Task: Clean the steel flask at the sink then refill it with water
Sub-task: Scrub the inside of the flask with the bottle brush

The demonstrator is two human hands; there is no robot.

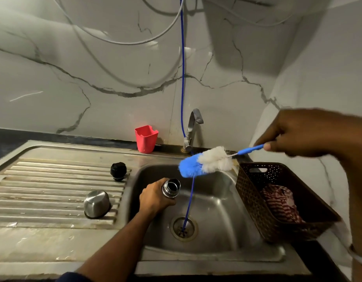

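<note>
Your left hand [155,197] was wrapped round the neck end of the shiny steel flask [170,187], fingers curled tight about the body, holding it tilted over the left part of the stainless steel sink basin [214,202] with its open mouth pointing up and to the right. Most of the flask was hidden under your hand, so length and fill level could not be told. Your right hand [304,133] pinched the thin blue handle of the long blue-and-white bristle bottle brush [206,161] between thumb and fingers; the brush head was above and just right of the flask mouth, not in it. Judgement: polished steel was rigid and would not crush, but probably slick once wet, so a full wrap near the neck was the sound grip; light if empty. The brush looked soft at the bristles and springy on its wire stem, so holding far back on the handle gave little control for aiming at a narrow mouth. The round black screw stopper [118,170] and the steel cup lid [97,204], lying mouth-down, sat apart on the ribbed drainboard [43,192]. The grey tap [193,127] showed no water running.
</note>
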